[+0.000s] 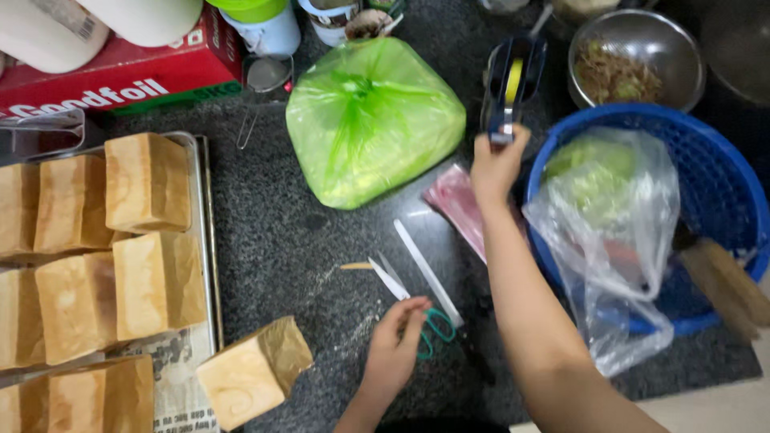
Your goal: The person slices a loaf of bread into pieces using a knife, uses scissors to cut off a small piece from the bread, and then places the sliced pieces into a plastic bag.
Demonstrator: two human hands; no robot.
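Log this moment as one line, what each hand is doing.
left hand: on green-handled scissors | right hand: holding blue tape dispenser | surface: dark speckled counter

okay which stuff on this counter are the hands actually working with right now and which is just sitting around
In hand:
- left hand on green-handled scissors
- right hand holding blue tape dispenser

Lying about:
- tied green plastic bag
- square bread loaves on metal tray
- blue plastic basket with clear bag of greens
- steel bowl
- red foil box
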